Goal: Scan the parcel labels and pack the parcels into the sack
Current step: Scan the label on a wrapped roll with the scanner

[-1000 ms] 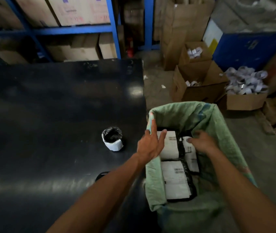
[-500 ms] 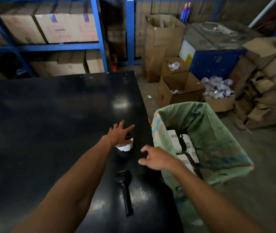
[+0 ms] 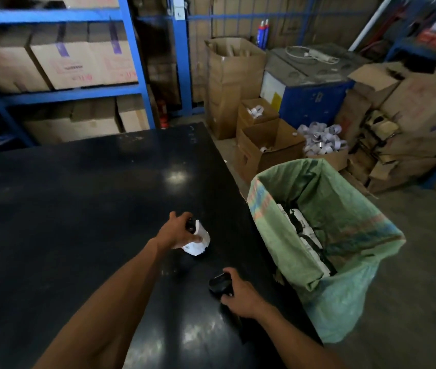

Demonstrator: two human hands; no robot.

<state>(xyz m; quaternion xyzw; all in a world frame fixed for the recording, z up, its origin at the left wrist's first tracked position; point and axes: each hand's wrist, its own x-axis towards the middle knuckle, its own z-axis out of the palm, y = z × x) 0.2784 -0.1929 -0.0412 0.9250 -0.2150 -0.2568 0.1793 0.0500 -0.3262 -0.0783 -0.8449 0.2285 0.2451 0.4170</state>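
A small black parcel with a white label [image 3: 198, 241] sits tilted on the black table [image 3: 78, 209], and my left hand [image 3: 177, 231] grips it from the left. My right hand [image 3: 240, 294] is closed around the black handheld scanner [image 3: 220, 284], low on the table near its right edge. Just right of the table stands the open green sack [image 3: 344, 235]. Several black parcels with white labels [image 3: 304, 235] lie stacked inside the sack.
Open cardboard boxes [image 3: 267, 153] holding white rolls stand on the floor behind the sack. A blue machine [image 3: 312, 99] is against the far wall, with more cartons piled to its right. Blue shelving [image 3: 57, 91] with boxes runs behind the table.
My left hand came from the sack to the small parcel and took hold of it, tilting it. My right hand left the sack and closed on the scanner.
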